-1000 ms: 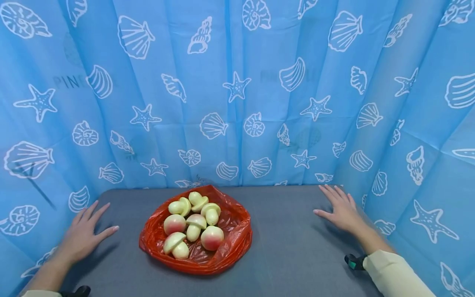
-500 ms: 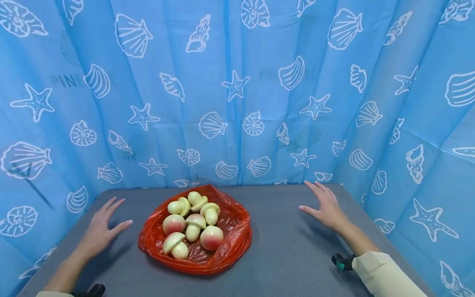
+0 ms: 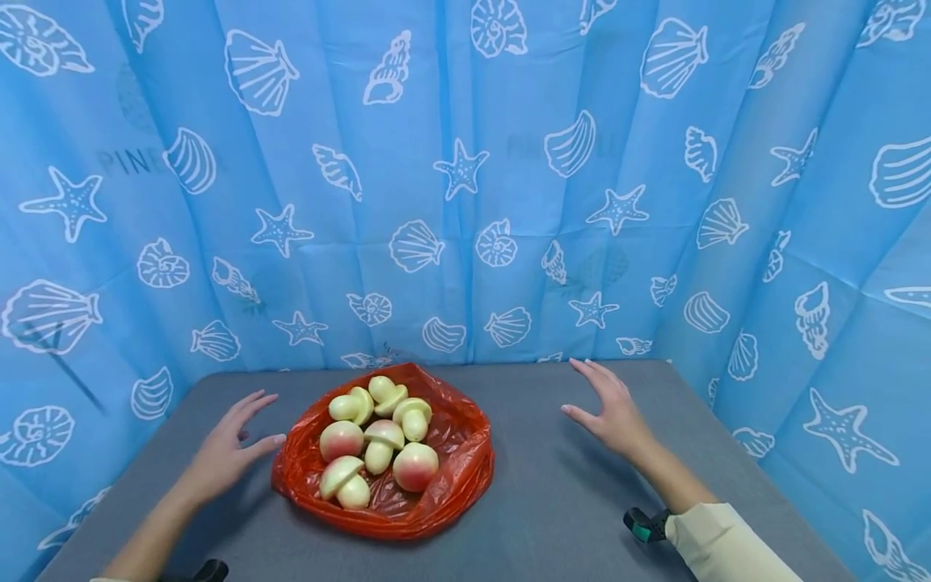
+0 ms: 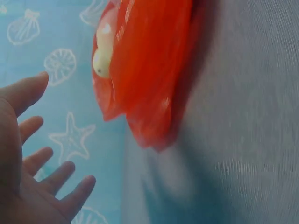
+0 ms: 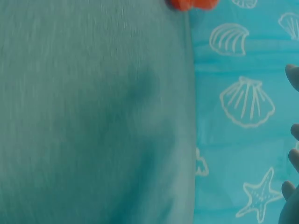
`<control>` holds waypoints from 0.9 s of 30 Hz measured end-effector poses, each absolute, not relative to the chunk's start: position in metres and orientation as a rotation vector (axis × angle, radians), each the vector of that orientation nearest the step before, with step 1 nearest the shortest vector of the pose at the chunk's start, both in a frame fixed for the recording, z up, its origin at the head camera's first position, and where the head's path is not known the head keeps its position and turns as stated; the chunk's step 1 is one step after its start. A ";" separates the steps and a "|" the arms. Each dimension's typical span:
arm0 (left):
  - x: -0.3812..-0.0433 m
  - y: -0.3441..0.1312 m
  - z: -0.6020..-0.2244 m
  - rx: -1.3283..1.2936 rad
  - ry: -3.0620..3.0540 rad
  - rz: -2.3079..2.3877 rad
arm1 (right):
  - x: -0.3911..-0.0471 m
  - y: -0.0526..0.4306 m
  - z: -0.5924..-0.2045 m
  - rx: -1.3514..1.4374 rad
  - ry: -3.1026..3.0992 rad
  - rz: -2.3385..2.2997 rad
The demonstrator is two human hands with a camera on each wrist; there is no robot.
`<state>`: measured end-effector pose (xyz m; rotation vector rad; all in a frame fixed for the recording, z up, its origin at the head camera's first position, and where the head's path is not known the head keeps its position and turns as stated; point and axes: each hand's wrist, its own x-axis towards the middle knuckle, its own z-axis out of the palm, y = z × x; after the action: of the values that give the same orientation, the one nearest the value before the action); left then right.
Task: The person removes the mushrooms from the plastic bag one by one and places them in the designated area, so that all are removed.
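An open red plastic bag lies on the table, its rim rolled outward. Inside it sit several pale yellow mushrooms with smooth, pink-flushed caps, gathered mostly toward the left. My left hand is over the table just left of the bag, fingers extended and spread, thumb tip close to the rim. In the left wrist view, that hand appears palm up beside the bag, holding nothing. My right hand is farther off, right of the bag, with its fingers straight and thumb apart, and it holds nothing.
A grey cloth-covered table extends beneath both hands. Behind it and along both sides hangs a blue curtain printed with white shells and starfish. A black band is on the right wrist, below a cream sleeve.
Both hands have moved inward toward the bag, the left going right and the right going left. The bag and mushrooms have stayed in place.
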<state>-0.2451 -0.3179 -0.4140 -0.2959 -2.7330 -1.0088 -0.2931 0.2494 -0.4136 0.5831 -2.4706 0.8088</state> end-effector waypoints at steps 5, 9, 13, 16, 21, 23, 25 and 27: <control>-0.240 -0.307 -0.414 -0.312 -2.658 -1.095 | -0.290 0.235 -0.416 0.624 -2.436 0.859; -0.240 -0.301 -0.419 -0.316 -2.615 -1.129 | -0.289 0.224 -0.417 0.653 -2.414 0.915; -0.241 -0.297 -0.424 -0.287 -2.605 -1.198 | -0.287 0.212 -0.416 0.692 -2.384 0.973; -0.242 -0.295 -0.427 -0.233 -2.615 -1.261 | -0.286 0.202 -0.412 0.731 -2.393 1.001; -0.242 -0.293 -0.432 -0.178 -2.624 -1.350 | -0.285 0.188 -0.399 0.870 -2.469 0.960; -0.243 -0.292 -0.434 -0.160 -2.630 -1.395 | -0.284 0.182 -0.392 0.934 -2.499 0.942; -0.244 -0.292 -0.435 -0.125 -2.648 -1.455 | -0.284 0.177 -0.385 0.989 -2.529 0.935; -0.245 -0.292 -0.438 -0.075 -2.670 -1.535 | -0.285 0.172 -0.379 1.040 -2.560 0.936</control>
<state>-0.2452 -0.2923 -0.4375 -0.0747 -2.6696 -1.5351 -0.2847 0.1716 -0.3790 1.0405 -2.5602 0.9358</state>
